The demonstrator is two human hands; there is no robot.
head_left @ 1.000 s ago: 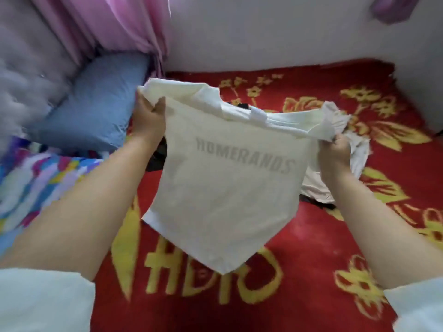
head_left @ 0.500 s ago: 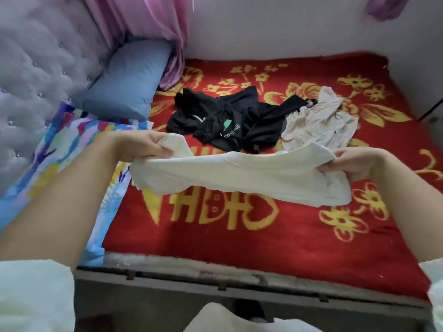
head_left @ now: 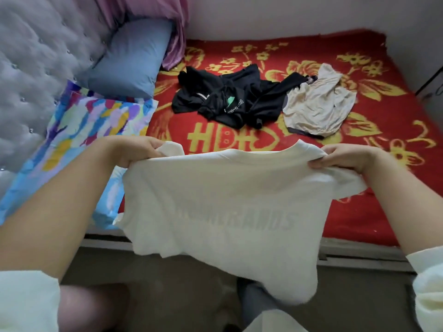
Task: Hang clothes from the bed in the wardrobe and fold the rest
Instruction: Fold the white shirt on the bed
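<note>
A cream T-shirt (head_left: 223,204) with faint grey lettering hangs spread between my hands over the bed's front edge. My left hand (head_left: 141,150) grips its left shoulder, and my right hand (head_left: 340,156) grips the right shoulder. The hem droops down past the bed frame toward the floor. Farther back on the red blanket (head_left: 374,212) lies a crumpled pile of black clothes (head_left: 230,99). A beige garment (head_left: 318,106) lies to the right of that pile, touching it.
A blue pillow (head_left: 131,61) leans on the grey tufted headboard (head_left: 36,68) at the left, with a colourful patterned pillow (head_left: 79,130) in front. A pink curtain (head_left: 172,27) hangs at the back. The bed frame edge (head_left: 354,255) runs below the shirt.
The shirt went from held up high, to bunched flat over the bed, to spread and draped toward me. My hands moved lower and nearer the bed's front edge.
</note>
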